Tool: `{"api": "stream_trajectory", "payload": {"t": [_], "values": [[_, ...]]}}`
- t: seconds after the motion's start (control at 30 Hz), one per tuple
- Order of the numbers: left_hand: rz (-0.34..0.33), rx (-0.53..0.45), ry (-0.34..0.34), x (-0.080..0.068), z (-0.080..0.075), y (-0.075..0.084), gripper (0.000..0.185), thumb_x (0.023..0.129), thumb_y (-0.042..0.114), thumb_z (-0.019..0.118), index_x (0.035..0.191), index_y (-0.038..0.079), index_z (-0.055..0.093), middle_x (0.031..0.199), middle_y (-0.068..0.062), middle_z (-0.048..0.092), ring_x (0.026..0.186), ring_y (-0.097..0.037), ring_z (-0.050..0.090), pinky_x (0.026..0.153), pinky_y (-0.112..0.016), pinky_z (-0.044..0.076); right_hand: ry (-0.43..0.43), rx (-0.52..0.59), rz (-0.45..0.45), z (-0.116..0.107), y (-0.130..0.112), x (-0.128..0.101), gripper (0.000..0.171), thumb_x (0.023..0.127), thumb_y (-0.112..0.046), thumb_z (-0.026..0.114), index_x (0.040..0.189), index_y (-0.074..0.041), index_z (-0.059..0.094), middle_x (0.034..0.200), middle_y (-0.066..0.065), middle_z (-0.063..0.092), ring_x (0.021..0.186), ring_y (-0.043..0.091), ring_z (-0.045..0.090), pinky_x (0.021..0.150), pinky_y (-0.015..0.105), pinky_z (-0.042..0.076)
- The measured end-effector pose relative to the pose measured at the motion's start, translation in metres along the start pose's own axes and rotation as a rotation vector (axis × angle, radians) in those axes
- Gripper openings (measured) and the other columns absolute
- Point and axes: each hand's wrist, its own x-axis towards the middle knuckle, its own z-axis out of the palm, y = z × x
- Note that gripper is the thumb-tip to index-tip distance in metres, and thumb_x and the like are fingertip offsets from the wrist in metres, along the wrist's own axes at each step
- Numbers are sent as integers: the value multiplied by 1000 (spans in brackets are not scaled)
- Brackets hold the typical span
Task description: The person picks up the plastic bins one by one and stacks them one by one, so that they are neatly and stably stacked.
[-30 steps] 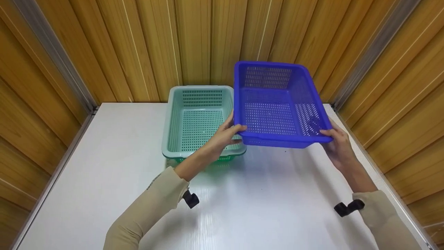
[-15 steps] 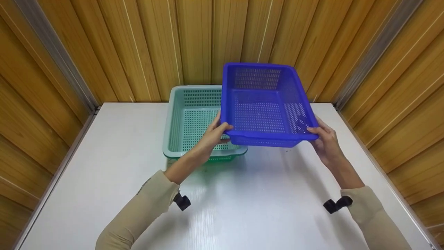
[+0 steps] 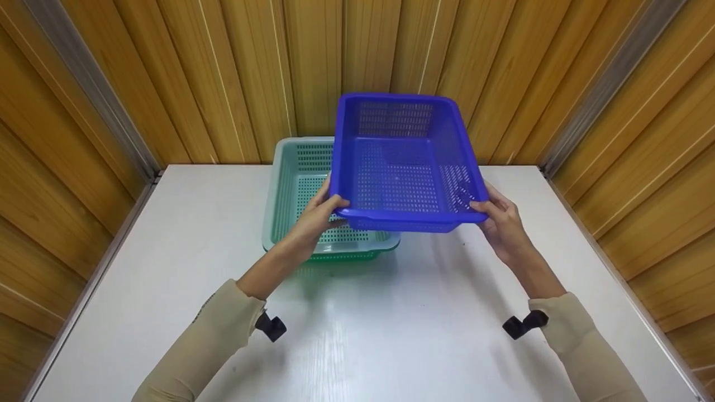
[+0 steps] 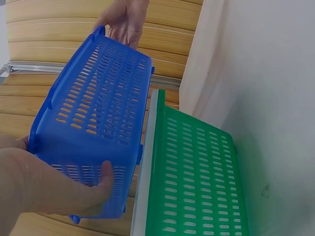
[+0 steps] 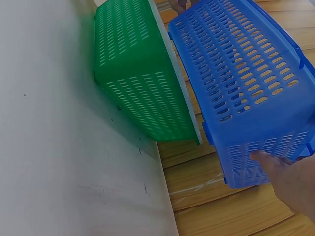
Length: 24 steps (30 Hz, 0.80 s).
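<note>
Both hands hold a blue perforated basket point(image 3: 399, 167) in the air, tilted slightly toward me. My left hand point(image 3: 329, 207) grips its near left corner, thumb over the rim. The right hand point(image 3: 491, 215) grips the near right corner the same way. The blue basket hangs partly over a pale mint basket point(image 3: 304, 190) that sits nested in a green basket point(image 3: 346, 257) on the table. The left wrist view shows the blue basket point(image 4: 93, 123) from below, beside the green basket point(image 4: 197, 177). In the right wrist view my fingers point(image 5: 290, 182) press the blue basket's end wall point(image 5: 256, 157).
The white table point(image 3: 391, 324) fills the foreground. Wooden panel walls point(image 3: 195, 72) close in behind and on both sides, with metal corner strips. Black wrist camera mounts point(image 3: 271, 326) sit at both sleeves.
Both hands have carried the blue basket to the left, from beside the pale basket to partly over its right half. The nested baskets have stayed put.
</note>
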Motion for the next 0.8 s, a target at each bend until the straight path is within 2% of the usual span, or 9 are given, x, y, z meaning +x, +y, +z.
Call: {"api": "stream_trajectory", "payload": {"t": [0.13, 0.27, 0.53, 0.8], "values": [[14, 12, 35, -5, -13, 4, 71, 92, 19, 50, 151, 40, 17, 153, -4, 30, 131, -32, 43, 105, -47, 39, -33, 12, 10, 14, 0, 8, 62, 94, -5, 52, 150, -7, 25, 150, 24, 28, 130, 36, 42, 106, 37, 39], [-12, 39, 73, -8, -25, 9, 70, 92, 21, 50, 150, 41, 17, 154, 0, 28, 129, -29, 44, 106, -47, 38, -58, 20, 7, 26, 1, 16, 64, 94, -5, 53, 151, -8, 24, 151, 23, 26, 135, 40, 34, 107, 37, 38], [-59, 49, 100, -16, -47, 9, 69, 93, 23, 49, 150, 42, 15, 157, 1, 20, 137, -26, 34, 110, -47, 33, -77, 39, 28, 45, 13, 24, 66, 92, -6, 56, 150, -7, 24, 151, 23, 28, 135, 39, 34, 111, 41, 33], [-46, 71, 110, -30, -74, 7, 68, 95, 22, 47, 152, 36, 13, 159, -2, 15, 140, -26, 28, 110, -48, 33, -129, 45, 38, 67, 25, 33, 68, 91, -9, 60, 150, -8, 26, 151, 19, 30, 137, 38, 31, 109, 37, 36]]}}
